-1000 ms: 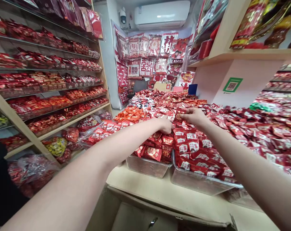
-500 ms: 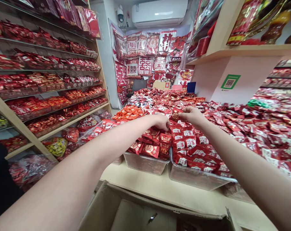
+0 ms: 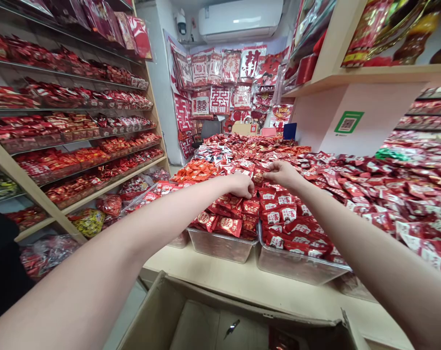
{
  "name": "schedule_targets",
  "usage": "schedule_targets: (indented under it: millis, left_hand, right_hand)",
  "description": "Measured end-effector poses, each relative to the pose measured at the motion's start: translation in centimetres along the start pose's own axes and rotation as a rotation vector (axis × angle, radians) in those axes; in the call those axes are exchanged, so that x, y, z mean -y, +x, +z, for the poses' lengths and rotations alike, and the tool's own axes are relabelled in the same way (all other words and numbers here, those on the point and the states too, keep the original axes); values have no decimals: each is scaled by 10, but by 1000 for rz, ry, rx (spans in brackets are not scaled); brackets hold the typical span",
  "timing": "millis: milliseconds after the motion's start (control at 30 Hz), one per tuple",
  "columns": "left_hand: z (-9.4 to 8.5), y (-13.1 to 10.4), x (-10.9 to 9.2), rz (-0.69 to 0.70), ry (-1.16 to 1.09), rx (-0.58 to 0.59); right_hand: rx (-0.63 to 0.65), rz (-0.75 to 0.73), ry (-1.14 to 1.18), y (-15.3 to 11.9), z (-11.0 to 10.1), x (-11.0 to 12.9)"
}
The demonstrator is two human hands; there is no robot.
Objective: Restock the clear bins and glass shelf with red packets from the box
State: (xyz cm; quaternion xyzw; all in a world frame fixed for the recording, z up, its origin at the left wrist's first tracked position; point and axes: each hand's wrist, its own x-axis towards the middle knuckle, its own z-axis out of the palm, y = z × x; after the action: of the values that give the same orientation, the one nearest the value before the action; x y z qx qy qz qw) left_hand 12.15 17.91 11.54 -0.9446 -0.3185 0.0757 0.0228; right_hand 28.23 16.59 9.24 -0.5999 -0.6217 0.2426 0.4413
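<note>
My right hand point(image 3: 280, 174) pinches the edge of a small red candy packet point(image 3: 257, 176) above the packed goods. My left hand point(image 3: 242, 185) is closed, knuckles up, over the middle clear plastic bin point(image 3: 222, 245); its fingertips and anything in them are hidden. Red packets with gold characters point(image 3: 228, 226) fill that bin. Beside it on the right, another clear bin point(image 3: 298, 267) holds red packets with white labels point(image 3: 289, 214), below my right wrist.
An open cardboard box point(image 3: 198, 321) stands nearest me, with a small shiny item point(image 3: 231, 329) inside. Shelves of red packets point(image 3: 71, 129) line the left, beside a dark-clothed person's edge point(image 3: 0, 262). A wooden shelf point(image 3: 388, 73) overhangs the right. Orange packets point(image 3: 196, 170) lie beyond my left forearm.
My right hand has shifted slightly left with the packet, closer to my left hand. My left hand has moved a little left and stays over the middle bin.
</note>
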Motion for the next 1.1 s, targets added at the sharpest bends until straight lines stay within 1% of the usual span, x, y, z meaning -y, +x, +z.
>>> schedule_targets:
  millis: [167,367,500,667,833,1100]
  left_hand:
    - [1,-4,1,9,12,-15]
    - [2,-8,4,19,14,-34]
    - [3,-10,4,45,7,-35]
    - [2,-11,2,46,-17,-33]
    - [-2,-14,-2,51,-31,-41]
    - [2,-15,0,69,-44,-79]
  right_hand:
    - [78,-16,-68,0,4,-4]
    - [116,-63,-127,0,9,-7]
    - [159,-91,-186,0,7,-4]
    - [233,-113,-267,-3,-1,-1]
    - [257,-119,-335,-4,-6,-1]
    - [344,-168,-392,-5,2,-1]
